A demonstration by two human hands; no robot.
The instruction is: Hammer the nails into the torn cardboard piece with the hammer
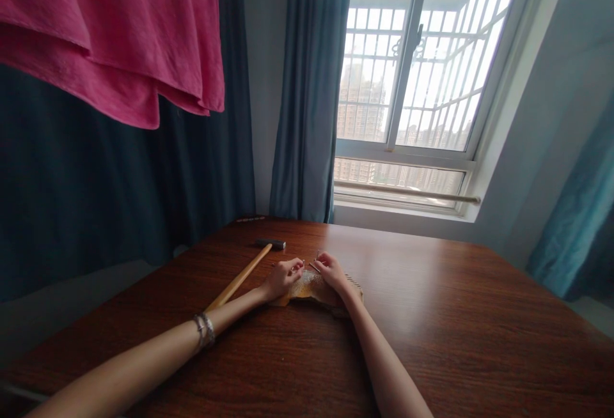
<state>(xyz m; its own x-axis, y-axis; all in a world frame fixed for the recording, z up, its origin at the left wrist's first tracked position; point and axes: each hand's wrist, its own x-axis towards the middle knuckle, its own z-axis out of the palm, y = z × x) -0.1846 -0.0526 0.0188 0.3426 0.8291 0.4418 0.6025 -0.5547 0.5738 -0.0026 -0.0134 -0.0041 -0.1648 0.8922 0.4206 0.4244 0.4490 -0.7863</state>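
Both my hands are over a yellowish-brown piece with a pale speckled middle and an uneven front edge [307,287], lying on the table. I cannot make out what kind of thing it is. Thumb and fingers of my left hand [283,278] are pinched together above its left side, on something too small to name. My right hand [330,271] is closed on a thin, short, nail-like rod [314,267] over its right side. A row of dark thin strokes shows along the piece's right edge. To the left lies a hammer [244,273] with a dark head and wooden handle, partly behind my left forearm.
The brown wooden table [432,316] reaches back to a wall with a barred window [407,85]. Blue curtains [307,98] hang behind and at the left. A pink cloth [144,41] hangs at upper left. A small row of pale items [250,218] lies at the far corner.
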